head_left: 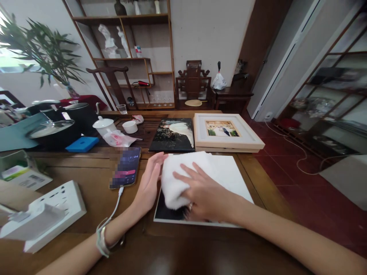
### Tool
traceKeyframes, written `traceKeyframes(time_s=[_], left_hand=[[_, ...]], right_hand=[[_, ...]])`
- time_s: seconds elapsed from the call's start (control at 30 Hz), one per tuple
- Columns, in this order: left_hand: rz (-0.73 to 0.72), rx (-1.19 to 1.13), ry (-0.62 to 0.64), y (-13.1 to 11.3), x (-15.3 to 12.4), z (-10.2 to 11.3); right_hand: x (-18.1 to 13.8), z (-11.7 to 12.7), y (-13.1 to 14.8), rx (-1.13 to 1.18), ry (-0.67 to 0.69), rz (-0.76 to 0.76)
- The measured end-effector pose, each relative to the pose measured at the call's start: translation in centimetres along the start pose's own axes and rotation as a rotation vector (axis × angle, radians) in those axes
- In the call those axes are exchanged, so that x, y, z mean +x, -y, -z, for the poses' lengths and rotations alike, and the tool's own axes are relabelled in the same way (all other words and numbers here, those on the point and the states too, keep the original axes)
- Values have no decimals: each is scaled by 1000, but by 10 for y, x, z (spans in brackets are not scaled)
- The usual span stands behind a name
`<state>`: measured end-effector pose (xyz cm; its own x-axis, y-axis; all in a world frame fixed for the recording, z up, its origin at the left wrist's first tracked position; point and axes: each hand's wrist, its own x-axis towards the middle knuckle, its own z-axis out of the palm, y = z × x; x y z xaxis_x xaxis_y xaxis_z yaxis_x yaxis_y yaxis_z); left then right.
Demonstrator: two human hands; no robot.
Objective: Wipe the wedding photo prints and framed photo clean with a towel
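On the wooden table in front of me lies a flat panel (231, 173), white on its upper right part and black at its lower left. A folded white cloth (175, 187) rests on it. My right hand (200, 193) presses down on this cloth, fingers spread over the top and the lower edge bunched under the palm. Beside the panel's left edge, my left hand (149, 181) stands with fingers stretched out, close to the cloth. Whether its fingertips touch the panel or the cloth I cannot tell. The panel's lower middle is hidden by my right hand and the cloth.
Behind the panel lie a dark picture panel (172, 134) and a light wooden picture frame (229, 131). Left of my hands is a phone (125, 168) on a white cable. A white power strip (56, 215), a blue box (82, 144), pots and a lidded white bowl (103, 124) stand further left.
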<state>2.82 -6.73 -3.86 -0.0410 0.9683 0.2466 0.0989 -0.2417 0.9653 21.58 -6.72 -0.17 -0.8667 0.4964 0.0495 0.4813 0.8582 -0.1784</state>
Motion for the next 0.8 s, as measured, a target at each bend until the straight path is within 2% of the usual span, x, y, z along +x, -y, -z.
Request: traceKeyframes(time_s=[0.1, 0.2, 0.27, 0.37, 0.47, 0.53, 0.63, 0.8], left_hand=[[9, 41, -2, 0, 2, 1], [-14, 177, 94, 2, 2, 2], [-42, 285, 152, 7, 3, 2], [-54, 394, 185, 15, 5, 5], [11, 309, 176, 17, 8, 7], [120, 152, 108, 11, 11, 7], [328, -119, -35, -2, 14, 8], [403, -329, -159, -14, 16, 9]], right_hand=[[-20, 2, 22, 52, 58, 137], [-49, 5, 37, 100, 120, 113], [-71, 8, 38, 130, 145, 26], [-102, 11, 22, 163, 110, -180], [-124, 6, -3, 109, 2, -411], [-127, 1, -14, 41, -69, -483], [-116, -5, -9, -21, -160, -440], [-77, -24, 36, -111, -310, -133]])
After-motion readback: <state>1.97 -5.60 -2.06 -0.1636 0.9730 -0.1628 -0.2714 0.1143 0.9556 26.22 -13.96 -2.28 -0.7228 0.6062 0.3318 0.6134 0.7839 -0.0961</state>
